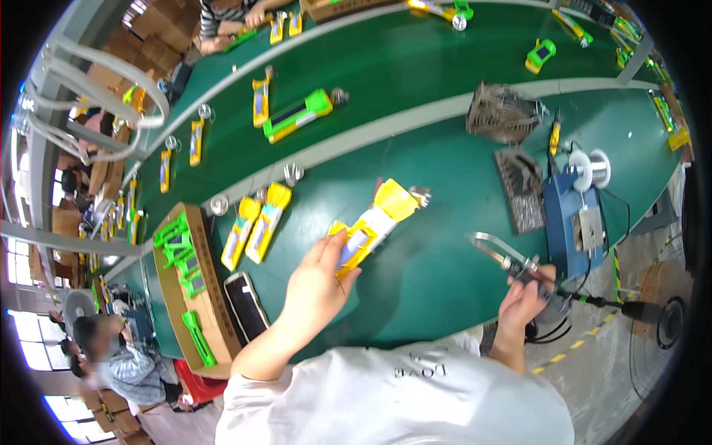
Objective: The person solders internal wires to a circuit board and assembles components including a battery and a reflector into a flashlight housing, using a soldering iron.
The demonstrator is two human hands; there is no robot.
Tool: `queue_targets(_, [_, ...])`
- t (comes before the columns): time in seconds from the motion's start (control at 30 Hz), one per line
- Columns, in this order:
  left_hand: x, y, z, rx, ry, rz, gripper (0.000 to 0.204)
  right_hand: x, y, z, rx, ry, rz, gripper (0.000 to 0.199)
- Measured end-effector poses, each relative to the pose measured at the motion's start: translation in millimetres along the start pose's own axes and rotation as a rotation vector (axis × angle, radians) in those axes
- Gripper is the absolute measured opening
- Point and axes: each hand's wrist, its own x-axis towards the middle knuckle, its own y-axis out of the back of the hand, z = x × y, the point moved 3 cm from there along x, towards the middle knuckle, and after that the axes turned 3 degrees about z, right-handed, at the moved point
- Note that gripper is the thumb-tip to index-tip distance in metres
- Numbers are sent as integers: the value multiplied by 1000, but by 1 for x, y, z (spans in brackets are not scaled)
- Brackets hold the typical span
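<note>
Head view: my left fingers (331, 251) are closed round the lower end of a yellow casing (377, 221), which has a white and purple middle. Casing sits to the right of the phone (247, 305) and farther from me than it, slanted, top end pointing away and right. Can't tell if it touches the table (430, 289). My right fingers (528, 291) are wrapped on the handle of a soldering tool (519, 268), well right of the phone, curved metal tube aimed back toward the casing; some of that grip is hidden.

Just left of the phone: cardboard box (216, 304) with green plastic parts (194, 285) inside. Beyond the phone, near it, two yellow pieces (256, 227) lie side by side. Far right of the phone: blue machine (565, 237), wire spool (591, 170) at its top, dark metal block (521, 189) beside it. Farther off from the phone, past the pale rail (356, 142): a green-and-yellow piece (299, 115).
</note>
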Motion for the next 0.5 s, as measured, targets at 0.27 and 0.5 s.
queue_targets(0.27, [-91,-62,-16,-80,38,-67,52,-15,-17,-15,58,-16,-201,26])
queue_targets(0.5, [-99,-46,-17,-192,-131,-193,63,-35,-23,-9,49,-92,-187,25])
